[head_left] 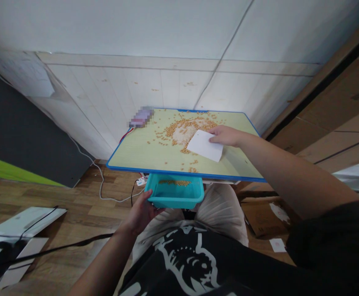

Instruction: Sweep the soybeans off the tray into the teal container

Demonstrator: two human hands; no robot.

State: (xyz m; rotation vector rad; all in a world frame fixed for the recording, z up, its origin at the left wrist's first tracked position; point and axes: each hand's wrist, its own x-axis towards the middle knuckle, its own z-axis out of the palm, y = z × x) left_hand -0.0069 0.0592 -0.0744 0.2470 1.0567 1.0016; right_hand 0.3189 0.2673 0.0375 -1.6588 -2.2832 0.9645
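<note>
So, the right hand (224,135) pinches a white card (202,147) beside tan beans (170,130)! At the tabletop's (130,154) front edge, the left hand (142,211) grips a teal tub (176,202).

Clock read from the table's (133,152) middle. Beans (169,130) ringed the rice (181,136) near centre; card (205,146) at the heap's 4, right hand (224,135) at the card's 2. Device (140,118) sat at 10. Basin (177,202) at 6, by the near edge, other beans (176,183) inside toward its 12, left hand (144,211) at its 8.
</note>
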